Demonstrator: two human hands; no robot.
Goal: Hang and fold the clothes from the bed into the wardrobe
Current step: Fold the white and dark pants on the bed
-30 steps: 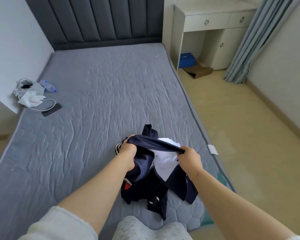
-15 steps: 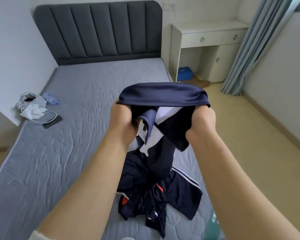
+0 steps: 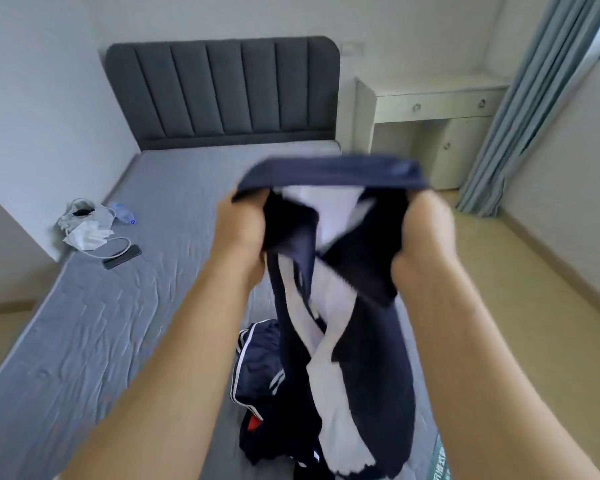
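1. Left hand (image 3: 243, 226): I read it as clenched on one end of the dark band of the navy-and-white garment (image 3: 329, 171).
2. Right hand (image 3: 426, 230): clenched on the opposite end of the same band.
3. The band runs taut between the two fists, along their upper edge. I judge this grip spreads the garment so its shape can be read before folding or hanging.
4. The remaining cloth hangs twisted below the fists, between the forearms.
5. A striped navy garment (image 3: 257, 362) lies on the bed (image 3: 118, 323), directly beneath.
6. The wardrobe is not in view.
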